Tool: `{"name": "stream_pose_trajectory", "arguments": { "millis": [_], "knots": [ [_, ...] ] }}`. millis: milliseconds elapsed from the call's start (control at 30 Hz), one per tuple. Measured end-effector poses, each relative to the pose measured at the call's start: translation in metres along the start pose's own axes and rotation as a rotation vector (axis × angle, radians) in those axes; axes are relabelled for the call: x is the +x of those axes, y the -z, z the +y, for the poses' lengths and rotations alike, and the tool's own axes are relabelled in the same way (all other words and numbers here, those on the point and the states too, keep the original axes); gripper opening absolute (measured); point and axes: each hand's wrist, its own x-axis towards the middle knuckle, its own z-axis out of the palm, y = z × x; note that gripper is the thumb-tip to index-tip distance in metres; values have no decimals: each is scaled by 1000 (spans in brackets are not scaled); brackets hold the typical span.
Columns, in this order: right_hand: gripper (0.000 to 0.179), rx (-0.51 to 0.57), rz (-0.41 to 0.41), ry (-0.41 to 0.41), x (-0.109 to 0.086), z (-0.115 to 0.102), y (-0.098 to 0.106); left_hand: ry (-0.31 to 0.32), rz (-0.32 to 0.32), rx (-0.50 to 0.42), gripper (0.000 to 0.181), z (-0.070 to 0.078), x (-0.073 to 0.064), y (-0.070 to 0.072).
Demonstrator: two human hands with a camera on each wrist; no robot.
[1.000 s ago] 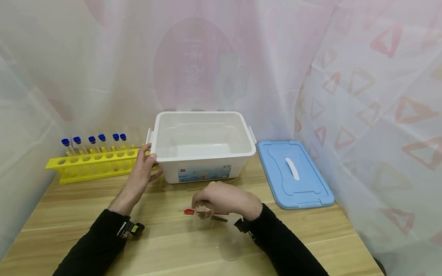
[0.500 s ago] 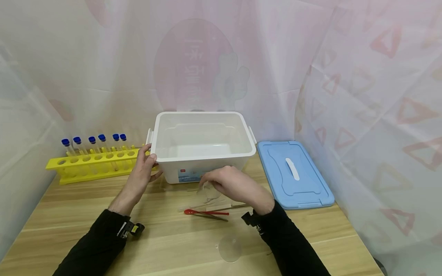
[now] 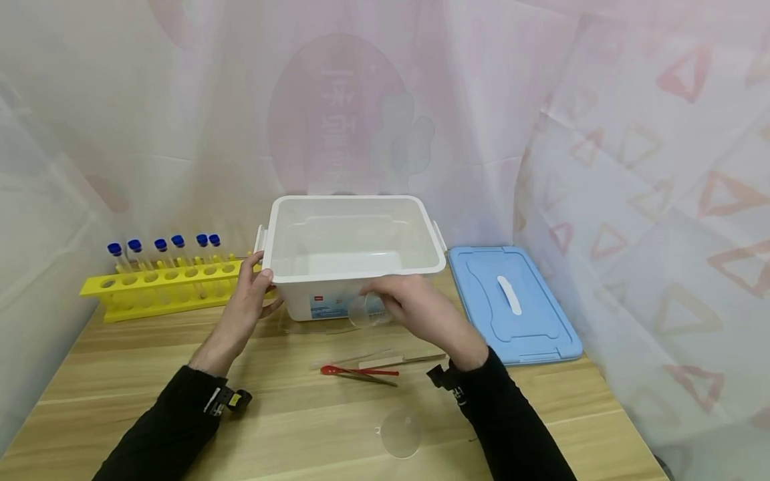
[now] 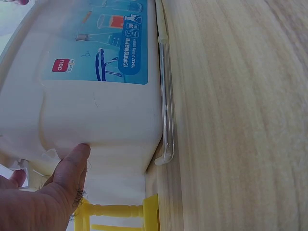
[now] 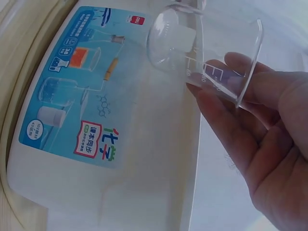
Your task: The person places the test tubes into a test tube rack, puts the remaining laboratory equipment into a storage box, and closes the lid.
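In the head view my right hand [image 3: 412, 307] holds a clear glass beaker [image 3: 365, 311] in front of the white plastic storage box [image 3: 355, 275]. The right wrist view shows the beaker [image 5: 211, 43] tipped on its side, with white volume marks; fingers and thumb pinch it near the rim. It overlaps the box's upper front edge there. My left hand [image 3: 243, 304] grips the box's left end by the rim and handle. Seen from the left wrist, one digit of that hand [image 4: 72, 168] presses the outer wall. Inside, the visible part of the box is bare.
A yellow rack [image 3: 171, 287] with several blue-capped test tubes stands left. The blue lid [image 3: 517, 307] lies right. Before the box lie a red thin-handled tool [image 3: 333, 369], other thin sticks and a round clear disc [image 3: 400, 434]. A bent glass tube [image 4: 167, 106] lies along the box's base.
My right hand has lifted the beaker from above the thin tools and carried it up and slightly right to the box's front. The left hand stays on the box.
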Motion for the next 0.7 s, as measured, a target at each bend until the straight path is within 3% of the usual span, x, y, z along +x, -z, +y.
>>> {"name": "stream_pose_trajectory", "arguments": {
  "millis": [200, 700],
  "knots": [
    [29, 28, 99, -24, -5, 3, 6, -1, -1, -5, 73, 0, 0, 0],
    [29, 100, 482, -135, -8, 12, 14, 5, 0, 28, 74, 0, 1, 0]
  ]
}}
